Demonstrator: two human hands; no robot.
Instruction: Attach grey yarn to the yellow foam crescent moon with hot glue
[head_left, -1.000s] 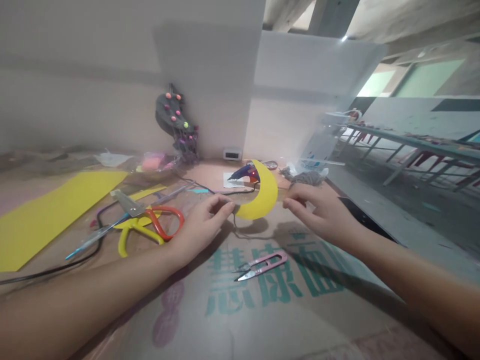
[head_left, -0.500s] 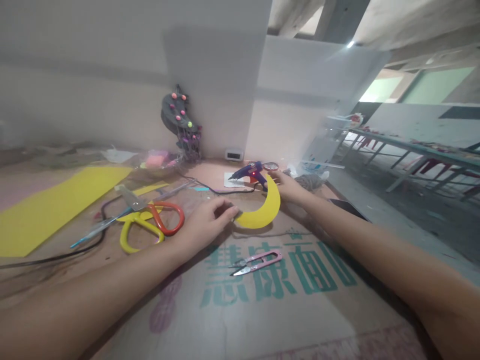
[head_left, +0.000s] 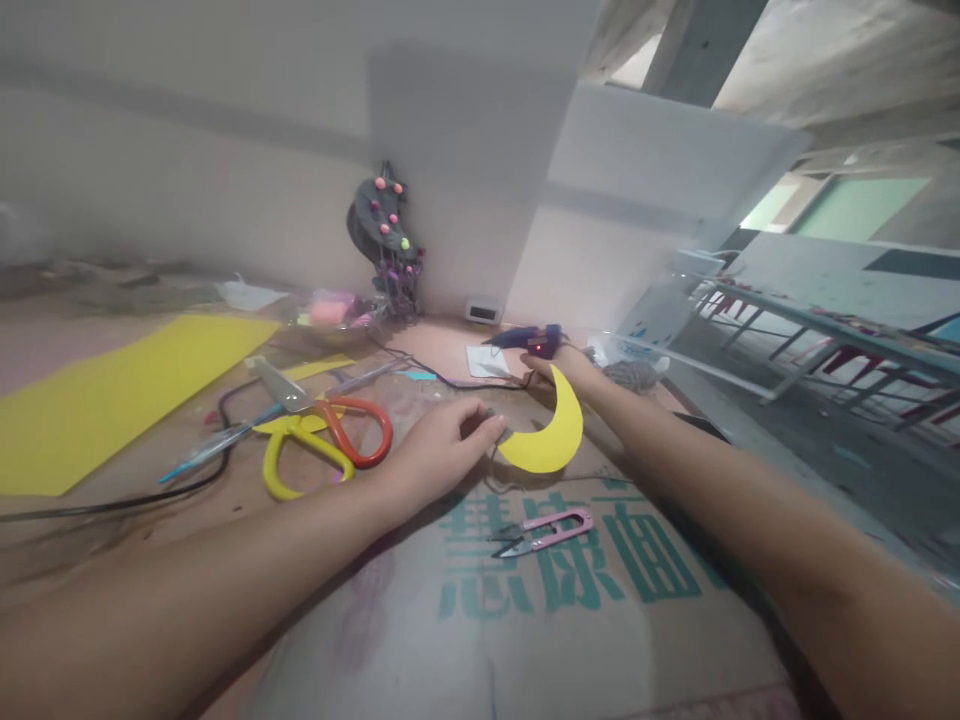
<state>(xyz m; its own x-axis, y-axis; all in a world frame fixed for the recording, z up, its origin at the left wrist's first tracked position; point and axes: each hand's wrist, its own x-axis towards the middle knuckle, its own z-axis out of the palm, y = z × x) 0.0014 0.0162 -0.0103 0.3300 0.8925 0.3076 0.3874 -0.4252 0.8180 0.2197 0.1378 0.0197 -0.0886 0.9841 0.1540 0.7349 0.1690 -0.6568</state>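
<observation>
Between the thumb and fingers of my left hand (head_left: 461, 445) is one tip of a yellow crescent moon cutout (head_left: 551, 440), with a bit of grey yarn at the pinched end. My right hand (head_left: 562, 368) reaches behind the crescent and is closed around the handle of a dark blue glue gun (head_left: 536, 341), whose small red light is lit. The gun's nozzle points left, above a small white pad (head_left: 487, 362). Part of my right hand is hidden by the crescent. Pink thread snips (head_left: 551, 530) lie below the crescent on the printed cardboard.
Scissors (head_left: 360, 430) with yellow and red handles lie on the left, beside a yellow sheet (head_left: 135, 400). A grey moon ornament with pompoms (head_left: 382, 225) leans on the wall near a small digital display (head_left: 482, 311). Grey yarn (head_left: 634, 373) lies at the right.
My right hand has taken hold of the glue gun and raised it off the white pad. The view has shifted, and my left hand still pinches the crescent.
</observation>
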